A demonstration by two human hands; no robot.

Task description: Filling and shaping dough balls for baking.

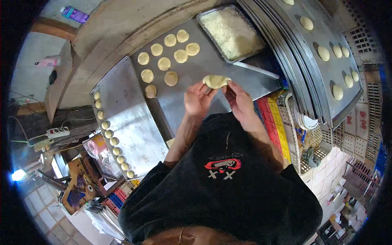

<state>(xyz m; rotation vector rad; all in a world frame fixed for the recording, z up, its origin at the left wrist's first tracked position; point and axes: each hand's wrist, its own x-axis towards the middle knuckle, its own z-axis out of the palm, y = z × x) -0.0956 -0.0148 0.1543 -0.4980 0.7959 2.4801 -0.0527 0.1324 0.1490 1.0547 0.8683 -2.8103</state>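
A flattened piece of pale dough [216, 81] is held up between my two hands, above the near side of the metal worktable [200, 61]. My left hand [199, 99] pinches its left end, and my right hand [238, 98] grips the right end. The dough sags and folds a little between them. Beyond my left hand, several flat dough rounds [164, 63] lie in loose rows on the table. Past my right hand stands a rectangular metal tray [232, 32] of pale, crumbly or grated stuff.
Left of the rounds, a metal baking sheet [130, 122] carries several small dough balls [114, 141] along its left edge. Stacked sheets [310, 69] at the right hold more dough balls [324, 53]. A white rod [257, 70] lies below the tray. Red and yellow crates [274, 122] stand near my right arm.
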